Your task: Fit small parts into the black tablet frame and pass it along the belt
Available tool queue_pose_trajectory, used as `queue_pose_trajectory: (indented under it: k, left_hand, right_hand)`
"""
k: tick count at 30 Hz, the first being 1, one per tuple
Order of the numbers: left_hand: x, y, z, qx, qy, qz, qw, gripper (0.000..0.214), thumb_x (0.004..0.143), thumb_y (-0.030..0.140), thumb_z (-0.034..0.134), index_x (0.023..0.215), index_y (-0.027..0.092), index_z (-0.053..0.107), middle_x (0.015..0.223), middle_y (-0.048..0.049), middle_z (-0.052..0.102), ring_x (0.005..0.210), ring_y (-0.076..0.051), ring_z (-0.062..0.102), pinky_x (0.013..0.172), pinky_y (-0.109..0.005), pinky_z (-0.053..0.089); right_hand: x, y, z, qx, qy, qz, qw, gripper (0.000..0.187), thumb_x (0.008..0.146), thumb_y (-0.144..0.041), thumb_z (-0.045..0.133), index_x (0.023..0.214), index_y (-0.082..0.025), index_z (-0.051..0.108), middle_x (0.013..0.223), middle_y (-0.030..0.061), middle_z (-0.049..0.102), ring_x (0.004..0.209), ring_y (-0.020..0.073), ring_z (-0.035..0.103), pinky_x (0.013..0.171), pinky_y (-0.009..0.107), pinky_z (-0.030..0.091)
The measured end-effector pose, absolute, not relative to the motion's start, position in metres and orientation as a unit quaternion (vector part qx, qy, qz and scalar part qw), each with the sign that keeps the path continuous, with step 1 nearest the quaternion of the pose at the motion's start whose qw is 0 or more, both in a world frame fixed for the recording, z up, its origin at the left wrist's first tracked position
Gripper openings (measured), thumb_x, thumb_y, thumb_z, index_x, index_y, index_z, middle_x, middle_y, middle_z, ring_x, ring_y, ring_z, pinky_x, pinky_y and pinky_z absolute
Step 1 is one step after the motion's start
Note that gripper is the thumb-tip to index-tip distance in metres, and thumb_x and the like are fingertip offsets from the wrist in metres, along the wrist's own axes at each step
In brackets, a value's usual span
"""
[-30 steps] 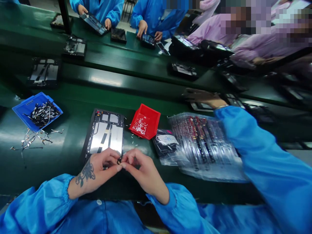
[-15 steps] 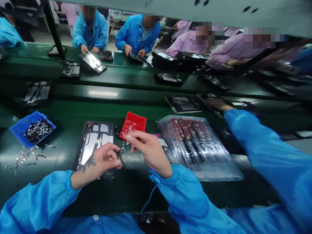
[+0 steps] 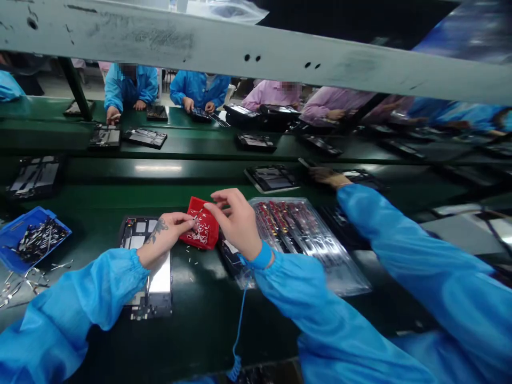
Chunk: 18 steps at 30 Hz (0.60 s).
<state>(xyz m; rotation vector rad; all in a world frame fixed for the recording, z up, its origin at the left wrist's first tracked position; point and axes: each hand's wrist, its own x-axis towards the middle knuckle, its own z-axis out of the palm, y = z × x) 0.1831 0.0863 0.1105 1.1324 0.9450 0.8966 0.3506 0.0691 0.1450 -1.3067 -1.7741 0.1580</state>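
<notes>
1. The single head-worn camera is looking forward and down from above the workbench.
2. It is framing the left hand [image 3: 170,234] and right hand [image 3: 236,221] close up, with the green workbench [image 3: 96,194] and co-workers [image 3: 130,88] farther away.

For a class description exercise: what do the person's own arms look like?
Blue left sleeve and right sleeve with gathered cuffs; ungloved left hand and right hand. A dark tattoo marks the left wrist; a blue band on the right wrist trails a blue cord.
</notes>
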Motion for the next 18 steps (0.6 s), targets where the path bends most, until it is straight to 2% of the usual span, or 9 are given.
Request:
queue_pose_trajectory:
  k: [3, 6, 9, 12, 15, 18]
  left_hand:
    - [0.187, 0.094, 0.11, 0.542, 0.428, 0.407, 0.598, 0.019, 0.075, 0.029, 0.065, 0.082, 0.013, 0.074, 0.078, -0.0066, 0.074, 0.072, -0.019, 0.067, 0.072, -0.03, 0.053]
    - [0.188, 0.096, 0.108, 0.618, 0.436, 0.397, 0.52, 0.018, 0.079, 0.025, 0.06, 0.086, 0.017, 0.075, 0.087, -0.006, 0.076, 0.082, -0.02, 0.069, 0.078, -0.03, 0.053]
    - [0.186, 0.094, 0.106, 0.695, 0.438, 0.369, 0.434, 0.02, 0.082, 0.021, 0.057, 0.088, 0.02, 0.076, 0.094, -0.0048, 0.077, 0.088, -0.021, 0.069, 0.084, -0.031, 0.051]
    - [0.184, 0.093, 0.103, 0.733, 0.43, 0.338, 0.404, 0.021, 0.081, 0.017, 0.056, 0.087, 0.021, 0.076, 0.094, -0.0055, 0.077, 0.089, -0.022, 0.068, 0.087, -0.033, 0.05]
    - [0.182, 0.094, 0.1, 0.725, 0.428, 0.321, 0.435, 0.019, 0.077, 0.015, 0.059, 0.08, 0.021, 0.076, 0.09, -0.0052, 0.077, 0.088, -0.023, 0.068, 0.088, -0.034, 0.05]
    - [0.181, 0.096, 0.096, 0.687, 0.443, 0.318, 0.48, 0.016, 0.076, 0.015, 0.06, 0.078, 0.02, 0.075, 0.085, -0.0055, 0.076, 0.084, -0.023, 0.068, 0.085, -0.035, 0.052]
  right_hand:
    - [0.347, 0.06, 0.144, -0.493, -0.792, -0.099, 0.346, 0.018, 0.095, -0.021, 0.052, 0.087, -0.017, 0.067, 0.083, 0.0053, 0.067, 0.08, 0.0179, 0.062, 0.071, 0.028, 0.047]
    - [0.345, 0.054, 0.132, -0.491, -0.811, -0.162, 0.274, 0.019, 0.095, -0.016, 0.05, 0.089, -0.015, 0.068, 0.082, 0.0053, 0.069, 0.075, 0.0177, 0.061, 0.067, 0.027, 0.045]
    - [0.345, 0.055, 0.12, -0.49, -0.821, -0.17, 0.24, 0.02, 0.095, -0.014, 0.049, 0.089, -0.014, 0.068, 0.082, 0.0061, 0.069, 0.074, 0.0177, 0.06, 0.065, 0.028, 0.044]
    - [0.348, 0.058, 0.115, -0.455, -0.848, -0.183, 0.2, 0.02, 0.094, -0.014, 0.049, 0.087, -0.013, 0.068, 0.079, 0.0071, 0.068, 0.072, 0.0177, 0.059, 0.062, 0.029, 0.041]
    - [0.351, 0.061, 0.112, -0.438, -0.868, -0.171, 0.162, 0.023, 0.093, -0.017, 0.049, 0.081, -0.014, 0.068, 0.074, 0.0071, 0.066, 0.07, 0.0173, 0.058, 0.059, 0.028, 0.038]
    - [0.356, 0.068, 0.11, -0.526, -0.826, -0.081, 0.186, 0.027, 0.093, -0.021, 0.048, 0.074, -0.015, 0.067, 0.074, 0.0072, 0.067, 0.072, 0.0177, 0.061, 0.062, 0.027, 0.04]
